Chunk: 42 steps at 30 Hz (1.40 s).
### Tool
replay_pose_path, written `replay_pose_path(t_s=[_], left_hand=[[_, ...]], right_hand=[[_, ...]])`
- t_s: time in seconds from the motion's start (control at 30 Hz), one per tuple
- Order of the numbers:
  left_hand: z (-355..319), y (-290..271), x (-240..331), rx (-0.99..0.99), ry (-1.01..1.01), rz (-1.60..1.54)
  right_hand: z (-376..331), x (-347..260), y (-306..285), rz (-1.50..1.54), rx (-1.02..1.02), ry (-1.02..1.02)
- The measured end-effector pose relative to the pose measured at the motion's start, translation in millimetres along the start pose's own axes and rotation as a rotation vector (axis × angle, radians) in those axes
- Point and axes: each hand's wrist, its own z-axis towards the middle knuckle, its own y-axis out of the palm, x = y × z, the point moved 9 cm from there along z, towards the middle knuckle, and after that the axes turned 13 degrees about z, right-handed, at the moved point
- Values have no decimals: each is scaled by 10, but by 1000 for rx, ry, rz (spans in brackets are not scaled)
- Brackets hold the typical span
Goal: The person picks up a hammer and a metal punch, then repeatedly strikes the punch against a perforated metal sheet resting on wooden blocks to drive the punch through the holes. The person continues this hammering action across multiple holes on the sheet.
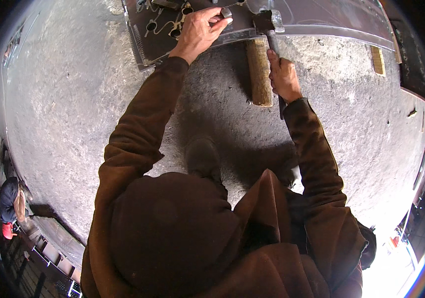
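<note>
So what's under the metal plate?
A wooden block sticks out from beneath the near edge of the metal plate, and a short block shows farther right. Their far ends, and anything deeper under, are covered.

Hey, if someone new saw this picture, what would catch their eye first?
Probably the large mass of brown clothing filling the lower centre. Toward the top, the right hand grips a hammer by its handle, while the left hand holds a small metal block at a dark metal plate.
</note>
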Motion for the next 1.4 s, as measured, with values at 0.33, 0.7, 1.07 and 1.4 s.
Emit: replay_pose_path(t_s=[0.33,0.7,1.07,1.4], left_hand=[[31,-53,240,-43,75,-18],[23,-22,259,-21,59,-60],[0,61,123,20,42,19],[-15,-46,44,63,14,-112]], right_hand=[[53,32,-25,9,-55,-34],[46,68,-44,-1,-46,-26],[-725,-1474,-59,106,13,-501],[-1742,-2784,-581,-238,238,-1263]])
